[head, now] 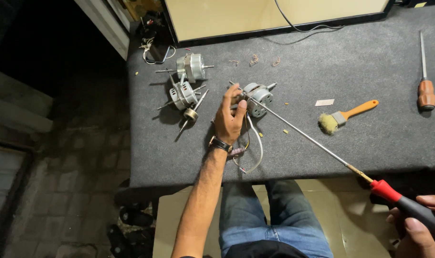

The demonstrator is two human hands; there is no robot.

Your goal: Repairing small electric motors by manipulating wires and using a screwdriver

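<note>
My left hand (229, 117), with a watch on the wrist, grips a small grey electric motor (258, 98) lying on the dark grey mat (351, 62). White and coloured wires (254, 154) trail from the motor toward the mat's near edge. My right hand (420, 224), at the bottom right off the mat, is closed around the red and black handle of a long screwdriver (394, 196). Its thin metal shaft (303, 134) runs up and left to the motor, with the tip at or just past it.
Two more motors (191, 67) (183, 94) and a loose shaft part (191, 114) lie left on the mat. An orange-handled brush (346, 115), a white scrap (324, 102) and a brown-handled screwdriver (424, 81) lie right. A cream panel (274, 14) stands behind. My knees sit below the edge.
</note>
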